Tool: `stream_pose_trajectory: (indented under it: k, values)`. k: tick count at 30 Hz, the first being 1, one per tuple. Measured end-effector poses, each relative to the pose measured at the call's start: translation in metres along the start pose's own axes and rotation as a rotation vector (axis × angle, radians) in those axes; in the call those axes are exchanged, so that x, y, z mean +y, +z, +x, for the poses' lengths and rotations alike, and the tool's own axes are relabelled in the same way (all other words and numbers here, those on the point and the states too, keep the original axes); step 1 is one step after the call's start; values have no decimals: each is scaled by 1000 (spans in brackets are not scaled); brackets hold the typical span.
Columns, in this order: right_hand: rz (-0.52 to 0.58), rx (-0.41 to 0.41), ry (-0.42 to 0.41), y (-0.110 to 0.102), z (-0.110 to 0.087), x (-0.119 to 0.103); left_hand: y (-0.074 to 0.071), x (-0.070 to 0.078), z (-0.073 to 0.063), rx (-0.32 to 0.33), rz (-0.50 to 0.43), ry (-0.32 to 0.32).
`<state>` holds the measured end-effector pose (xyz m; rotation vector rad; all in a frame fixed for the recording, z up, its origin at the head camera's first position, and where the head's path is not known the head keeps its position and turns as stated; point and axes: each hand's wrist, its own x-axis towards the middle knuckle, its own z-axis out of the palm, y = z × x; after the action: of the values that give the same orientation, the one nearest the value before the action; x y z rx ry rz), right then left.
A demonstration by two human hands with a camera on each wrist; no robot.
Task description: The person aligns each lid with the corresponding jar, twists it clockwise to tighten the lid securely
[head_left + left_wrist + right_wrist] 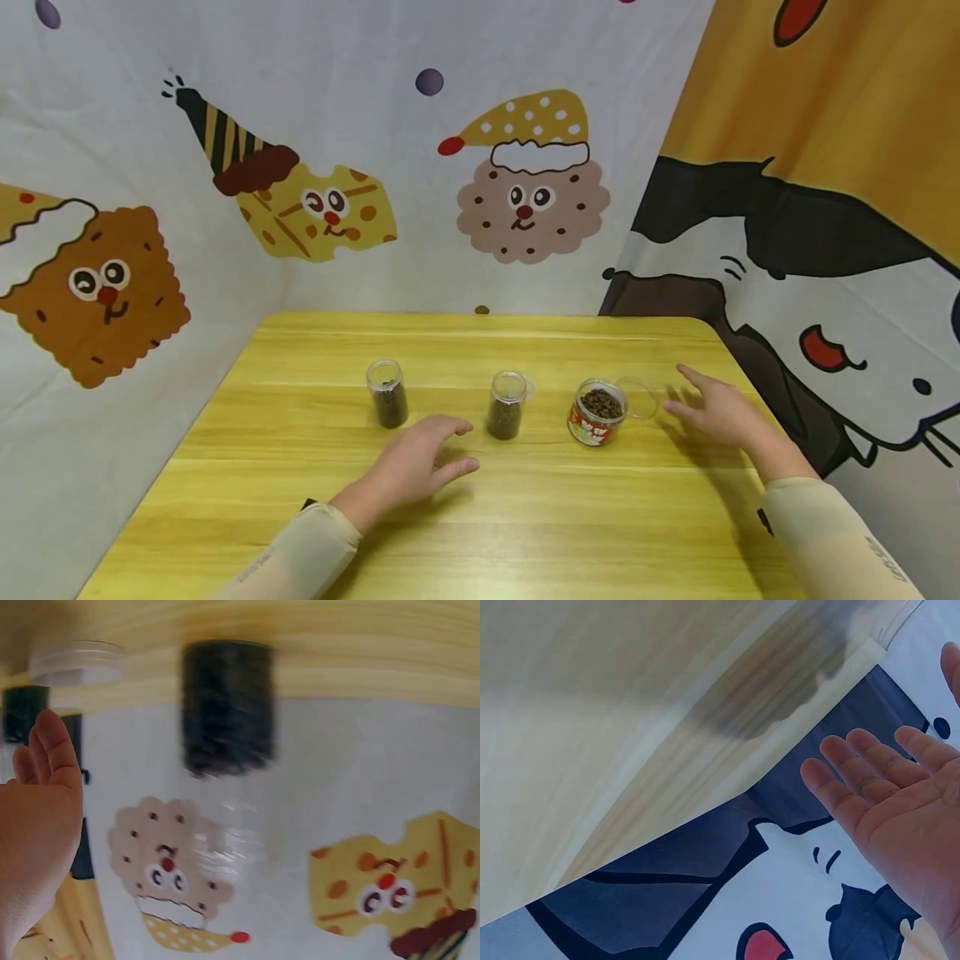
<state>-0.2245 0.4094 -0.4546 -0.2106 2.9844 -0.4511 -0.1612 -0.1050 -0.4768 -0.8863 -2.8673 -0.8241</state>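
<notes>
My left hand (415, 461) hovers over the table, thumb and fingers spread apart with nothing between them. Just beyond its fingertips stands an uncapped clear jar (505, 415) partly filled with dark grains. To its left is a similar open jar (390, 403) with dark contents, which looms blurred in the left wrist view. My right hand (722, 413) is at the table's right side, fingers extended and empty. Nearest to it lies a clear round lid (639, 398), beside a wide open jar (595, 422) of brown pellets with a red label. The right wrist view shows that palm (911, 817) bare.
Another clear lid (532, 389) lies behind the middle jar. The yellow wood-grain table (525, 533) ends at a cartoon-printed curtain (420, 275) at the back and sides.
</notes>
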Motion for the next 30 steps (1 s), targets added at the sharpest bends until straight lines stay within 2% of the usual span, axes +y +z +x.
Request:
stream_pose_trajectory:
  k: [6, 13, 16, 21, 23, 30]
  values:
    - [7, -18, -15, 0, 4, -3, 21, 13, 18, -88, -36, 73]
    - [-3, -31, -41, -1, 8, -7, 43, 33, 42, -155, -55, 86]
    - [-7, -42, -47, -2, 9, -10, 53, 43, 52, -181, -120, 57]
    - [2, -62, -50, -3, 11, -16, 68, 61, 66, -201, -253, -49]
    - [3, -65, -51, -2, 13, -17, 73, 66, 71, -194, -271, -80]
    - [-14, -62, -63, 0, 16, -16, 89, 79, 87, -148, -306, -129]
